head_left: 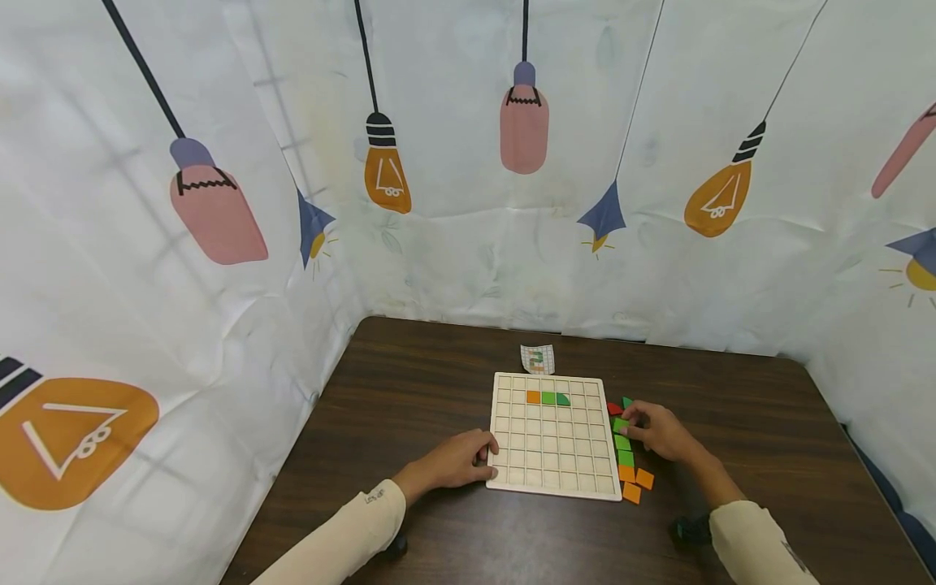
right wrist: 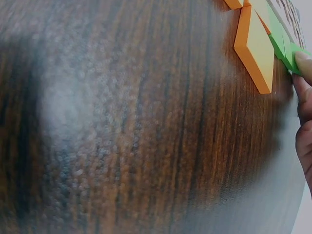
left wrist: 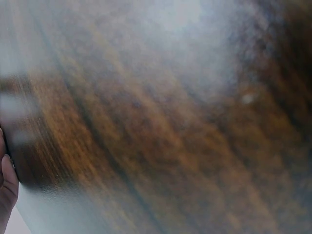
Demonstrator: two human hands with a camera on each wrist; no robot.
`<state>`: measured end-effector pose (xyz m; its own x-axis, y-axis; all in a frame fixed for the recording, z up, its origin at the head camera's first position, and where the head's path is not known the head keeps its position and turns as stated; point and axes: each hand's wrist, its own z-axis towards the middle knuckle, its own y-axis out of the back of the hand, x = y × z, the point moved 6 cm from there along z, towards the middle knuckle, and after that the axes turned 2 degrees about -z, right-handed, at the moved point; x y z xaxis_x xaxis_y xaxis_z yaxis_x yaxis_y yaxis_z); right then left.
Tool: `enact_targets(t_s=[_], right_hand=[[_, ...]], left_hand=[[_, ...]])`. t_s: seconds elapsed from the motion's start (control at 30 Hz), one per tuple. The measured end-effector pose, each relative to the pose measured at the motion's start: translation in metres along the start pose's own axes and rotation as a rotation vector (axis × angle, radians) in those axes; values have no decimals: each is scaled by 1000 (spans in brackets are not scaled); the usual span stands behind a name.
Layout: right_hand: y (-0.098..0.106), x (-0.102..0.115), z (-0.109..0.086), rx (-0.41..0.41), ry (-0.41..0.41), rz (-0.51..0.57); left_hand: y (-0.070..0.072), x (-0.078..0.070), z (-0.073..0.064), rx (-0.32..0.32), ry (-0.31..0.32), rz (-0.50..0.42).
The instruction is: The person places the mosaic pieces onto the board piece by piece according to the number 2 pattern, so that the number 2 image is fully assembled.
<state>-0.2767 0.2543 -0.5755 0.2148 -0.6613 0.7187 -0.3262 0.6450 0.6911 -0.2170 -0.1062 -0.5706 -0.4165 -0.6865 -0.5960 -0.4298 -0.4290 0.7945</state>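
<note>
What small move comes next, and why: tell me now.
Probably lift the light green tile onto the board: the right grip seems to pinch it, the left grip touches the board's left edge, and most of the board is bare.

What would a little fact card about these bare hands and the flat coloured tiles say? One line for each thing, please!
Board: square pale wooden board with a grid
Tiles on board: flat orange square, flat light-green square, rounded dark-green tile, in one row
Loose tiles: red tile, green ones, orange ones, by the board's right side
Left hand: touches the board's left edge
Right hand: pinches a flat light-green tile
Card: small white card with coloured grid picture, beyond the board
Table: brown, wood-grained tabletop
</note>
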Motion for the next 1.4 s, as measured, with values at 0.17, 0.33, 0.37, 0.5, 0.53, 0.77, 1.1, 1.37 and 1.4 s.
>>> enact_targets(t_s=[0.17,0.33,0.37,0.5,0.53,0.77,1.1,1.37,1.4], right_hand=[[1,-2,0,-11,-7,-2],[4,-1,-2,-32,-27,3],[5,0,-2,-33,-28,5],[5,5,-3,-25,-19,28],[4,5,-3,-20,-22,35],[1,2,-1,-2,-50,66],[1,6,-2,-20,-62,67],[0,9,-3,-26,-88,112],[-1,10,-2,-29,-89,115]], left_hand=[[0,0,0,-1,-2,5],[1,-1,-1,-4,-3,2],[1,-1,-1,-4,-2,1],[2,-1,-2,-6,0,1],[2,-1,-2,-6,0,0],[1,0,-1,-7,-7,-10],[2,-2,-1,-5,-16,-3],[1,-2,-1,6,-2,-21],[1,-2,0,8,1,-22]])
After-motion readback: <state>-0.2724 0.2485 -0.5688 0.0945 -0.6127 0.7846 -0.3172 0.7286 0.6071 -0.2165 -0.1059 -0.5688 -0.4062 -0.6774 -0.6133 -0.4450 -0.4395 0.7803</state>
